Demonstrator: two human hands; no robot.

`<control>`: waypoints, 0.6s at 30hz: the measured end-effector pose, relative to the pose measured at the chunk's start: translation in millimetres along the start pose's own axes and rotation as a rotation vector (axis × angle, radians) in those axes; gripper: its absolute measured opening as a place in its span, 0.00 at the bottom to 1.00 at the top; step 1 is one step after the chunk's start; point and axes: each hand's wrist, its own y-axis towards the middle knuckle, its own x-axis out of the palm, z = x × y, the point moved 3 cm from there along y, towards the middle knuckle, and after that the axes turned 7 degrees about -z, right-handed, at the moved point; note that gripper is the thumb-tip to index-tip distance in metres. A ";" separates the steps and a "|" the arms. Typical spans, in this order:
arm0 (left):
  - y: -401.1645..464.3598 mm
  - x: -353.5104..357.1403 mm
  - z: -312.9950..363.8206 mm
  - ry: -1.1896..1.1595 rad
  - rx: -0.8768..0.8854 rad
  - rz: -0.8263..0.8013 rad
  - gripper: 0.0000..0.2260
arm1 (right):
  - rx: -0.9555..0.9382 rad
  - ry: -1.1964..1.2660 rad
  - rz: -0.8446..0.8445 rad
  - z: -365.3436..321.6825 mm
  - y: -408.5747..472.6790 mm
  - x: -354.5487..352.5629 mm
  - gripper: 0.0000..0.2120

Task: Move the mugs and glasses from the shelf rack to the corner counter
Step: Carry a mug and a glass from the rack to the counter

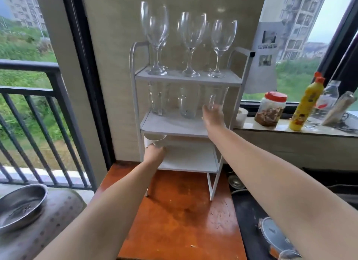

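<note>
A white three-tier shelf rack (136,97) stands on an orange wooden counter (180,217). Several wine glasses (190,44) stand on its top tier. Three clear glass mugs sit on the middle tier. My right hand (213,115) is wrapped around the rightmost glass mug (217,96), at its base and handle. On the bottom tier, at the left, stands a white mug (155,139); my left hand (155,155) grips its lower side. The rest of the bottom tier (193,157) is bare.
A windowsill to the right carries a red-lidded jar (270,109), a yellow squeeze bottle (306,104), a clear bottle (329,97) and a small white cup (241,116). A steel bowl (21,205) sits at lower left. A dark stove surface (251,211) lies right of the counter.
</note>
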 end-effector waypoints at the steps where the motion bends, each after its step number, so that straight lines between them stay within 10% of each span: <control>1: 4.0 0.5 -1.9 -0.053 -0.007 0.005 0.21 | -0.011 0.019 0.004 0.6 2.5 -0.5 0.12; 9: 30.5 9.2 -21.4 -0.460 -0.204 -0.013 0.04 | -0.060 0.290 -0.036 4.8 10.9 -4.8 0.09; 18: 19.1 17.5 -20.0 -0.691 -0.253 0.061 0.18 | -0.088 0.305 -0.112 0.4 -4.4 -13.8 0.14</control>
